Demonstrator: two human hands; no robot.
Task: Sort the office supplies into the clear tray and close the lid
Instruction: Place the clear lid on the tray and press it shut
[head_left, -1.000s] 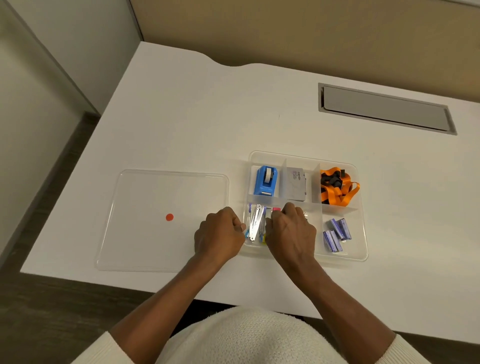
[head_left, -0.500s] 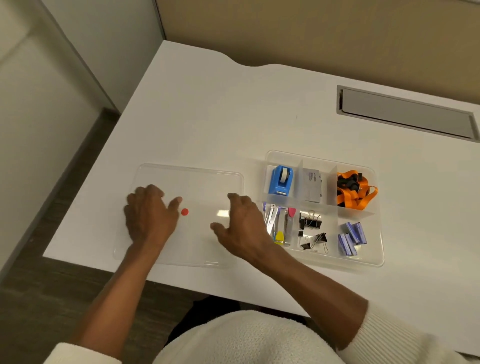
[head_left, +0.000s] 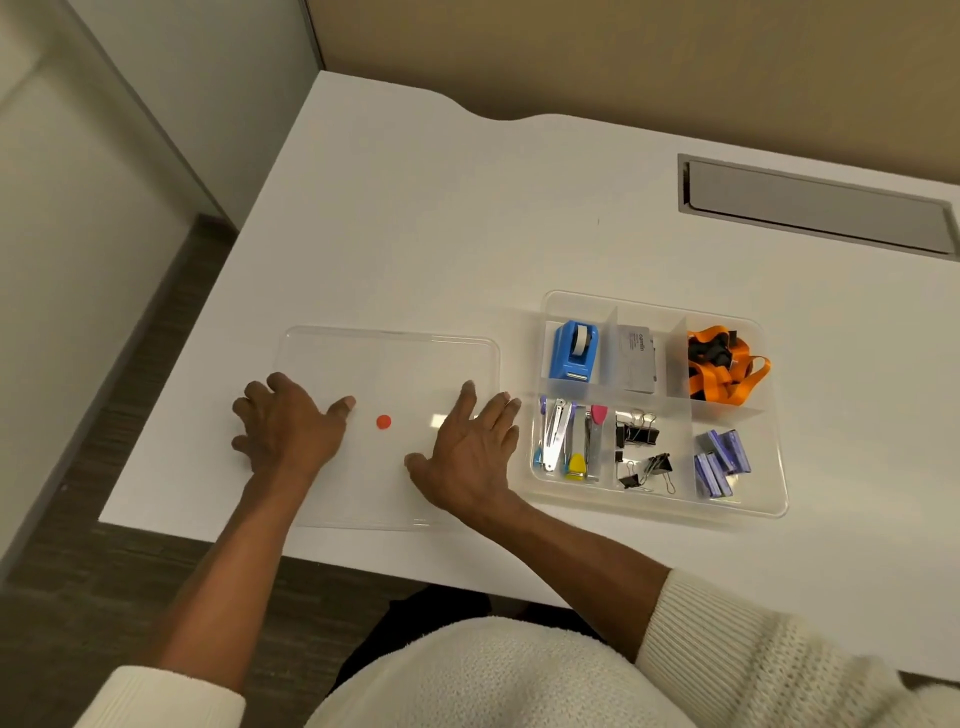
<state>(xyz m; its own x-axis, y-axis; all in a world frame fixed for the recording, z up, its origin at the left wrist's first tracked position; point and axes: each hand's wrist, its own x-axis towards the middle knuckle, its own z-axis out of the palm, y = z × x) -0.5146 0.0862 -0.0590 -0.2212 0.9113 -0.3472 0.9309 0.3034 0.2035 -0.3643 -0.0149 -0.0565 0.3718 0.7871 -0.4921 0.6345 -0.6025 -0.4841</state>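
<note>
1. While both hands lie on the clear lid (head_left: 387, 364), it sits flat on the white desk (head_left: 415, 218), just left of the clear tray (head_left: 779, 506) and not on it.
2. The left hand (head_left: 288, 428) is spread over the lid's left edge, fingers splayed, palm down — gripping nothing.
3. The right hand (head_left: 470, 454) rests palm down on the lid's right part, fingers loose and extended toward the tray, also holding nothing.
4. A red dot (head_left: 383, 422) marks the lid between the two hands.
5. Back row of the tray, left to right: a blue tape dispenser (head_left: 574, 351), a grey card box (head_left: 636, 358), an orange lanyard (head_left: 724, 371).
6. Front row: staple removers and coloured pins (head_left: 566, 441), black binder clips (head_left: 641, 452), purple staple boxes (head_left: 722, 462) — each group in its own compartment.
7. A grey cable hatch (head_left: 815, 205) is set into the desk's far right.
</note>
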